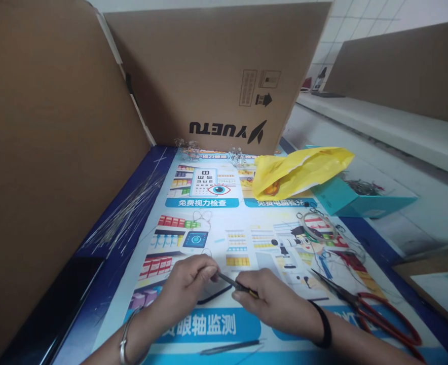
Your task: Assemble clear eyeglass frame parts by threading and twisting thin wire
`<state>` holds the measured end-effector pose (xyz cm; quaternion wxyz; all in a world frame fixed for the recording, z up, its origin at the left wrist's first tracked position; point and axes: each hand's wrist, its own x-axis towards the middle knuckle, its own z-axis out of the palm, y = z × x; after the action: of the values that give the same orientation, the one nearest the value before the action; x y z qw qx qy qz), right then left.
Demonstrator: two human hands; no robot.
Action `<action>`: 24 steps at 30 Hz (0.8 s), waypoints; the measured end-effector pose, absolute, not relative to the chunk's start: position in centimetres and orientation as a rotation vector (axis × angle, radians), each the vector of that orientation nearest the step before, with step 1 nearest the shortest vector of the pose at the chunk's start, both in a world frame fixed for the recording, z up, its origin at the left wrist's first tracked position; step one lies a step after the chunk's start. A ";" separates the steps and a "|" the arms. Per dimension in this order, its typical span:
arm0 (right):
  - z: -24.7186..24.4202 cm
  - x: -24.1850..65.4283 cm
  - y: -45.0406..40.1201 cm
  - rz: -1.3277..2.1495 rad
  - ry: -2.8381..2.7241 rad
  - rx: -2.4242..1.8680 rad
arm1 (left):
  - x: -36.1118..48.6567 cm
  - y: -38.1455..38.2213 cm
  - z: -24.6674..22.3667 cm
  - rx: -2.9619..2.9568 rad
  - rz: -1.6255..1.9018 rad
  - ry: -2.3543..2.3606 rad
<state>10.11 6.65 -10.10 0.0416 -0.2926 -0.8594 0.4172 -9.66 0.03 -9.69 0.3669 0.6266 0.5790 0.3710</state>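
Observation:
My right hand (260,291) is closed around what look like needle-nose pliers (229,280), with dark tapering jaws and a bit of yellow at the handle. The jaw tips point left and reach the fingertips of my left hand (193,279). That hand is pinched shut, and what sits between its fingers is too small to make out. A thin wire loop (206,251) shows just behind the left fingers. Below the pliers, a dark curved strip (214,296) runs between the hands. Red-handled scissors (361,301) with long pointed blades lie right of my right hand.
Straight thin wires (127,213) lie at the left. Wire coils (319,225), a yellow bag (300,172) and a teal box (376,205) are at the right. A slim dark tool (229,347) lies in front. Cardboard panels (209,66) stand behind and left.

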 end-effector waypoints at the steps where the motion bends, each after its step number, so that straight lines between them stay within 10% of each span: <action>1: -10.0 10.2 6.7 1.272 -2.646 -0.877 | -9.8 0.1 -9.6 1.559 0.936 1.449; 24: -10.4 10.1 6.9 1.271 -2.611 -0.976 | -9.1 0.5 -10.8 1.149 0.994 1.308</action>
<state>10.11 6.91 -10.42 0.0387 -0.3184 -0.8516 0.4146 -9.06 0.53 -10.75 0.5384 0.4828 0.5497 0.4180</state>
